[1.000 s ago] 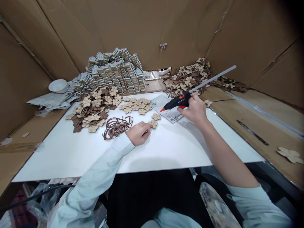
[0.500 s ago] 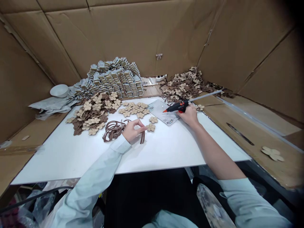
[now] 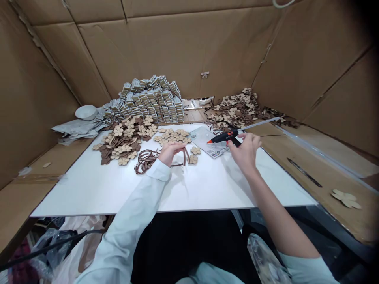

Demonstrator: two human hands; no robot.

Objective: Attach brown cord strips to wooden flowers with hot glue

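Lifted since before, left hand [image 3: 169,151] fingers pinch ribbon [image 3: 185,155]; right hand [image 3: 245,152] loosely touches glue gun [image 3: 223,137] over white table [image 3: 189,189].

A white bowl [image 3: 85,112] sits left of stacked packets [image 3: 152,98]; a lone wooden flower [image 3: 346,198] lies far right.

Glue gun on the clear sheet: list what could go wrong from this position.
1. The glue gun lies under the right hand, orange tip toward the wooden flowers; glue might drip onto the clear sheet.
2. The left hand pinches a brown ribbon strip close to that tip; fingers could get burned.
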